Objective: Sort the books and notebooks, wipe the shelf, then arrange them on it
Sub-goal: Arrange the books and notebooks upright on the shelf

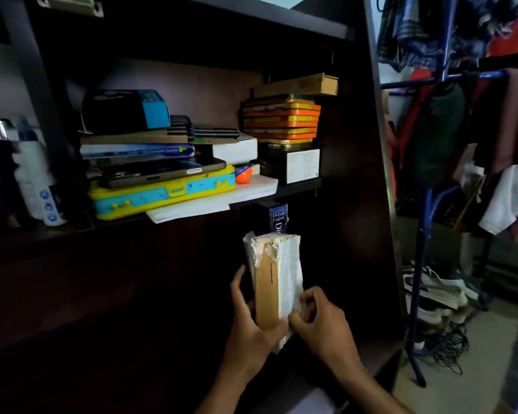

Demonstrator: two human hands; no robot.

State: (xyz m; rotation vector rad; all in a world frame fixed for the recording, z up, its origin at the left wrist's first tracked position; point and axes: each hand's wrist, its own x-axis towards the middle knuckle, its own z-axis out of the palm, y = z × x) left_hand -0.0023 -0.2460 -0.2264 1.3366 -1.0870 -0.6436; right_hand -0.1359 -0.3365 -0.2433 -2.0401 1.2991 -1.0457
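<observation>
A thick worn book [274, 276] with a torn brown spine stands upright in the dark lower compartment of the shelf unit. My left hand [251, 327] grips its spine side and lower end. My right hand [317, 321] pinches the page edge on the right. Behind it stands a blue Oxford English Dictionary [278, 218], mostly hidden. On the upper shelf board [299, 186] lies a pile of books and notebooks [138, 150] on a yellow and blue case [162, 194], over white papers [210, 201].
A stack of orange and yellow tins [281, 119] under a wooden box [299, 85] sits on a dark box [293, 165] at the shelf's right. Bottles [33, 180] stand at far left. A clothes rack [437, 144] with shoes [434, 291] and cables fills the right.
</observation>
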